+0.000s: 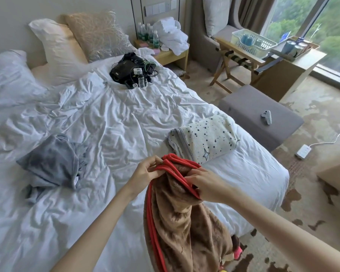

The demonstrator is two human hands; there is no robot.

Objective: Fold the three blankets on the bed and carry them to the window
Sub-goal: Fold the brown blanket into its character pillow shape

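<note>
While the brown blanket hangs bunched off the foot of the bed, both hands are sorting out its red trim: the left hand pinches the trim near the top, and the right hand has its fingers curled round the same border just beside it. This looks like the second fold getting under way, since the star-dotted blanket lies folded at the bed's right edge and the grey blanket sits crumpled on the left. Next, I judge, the hands must slide apart along the trim to find two corners and spread the cloth; the window is well apart from all three.
</note>
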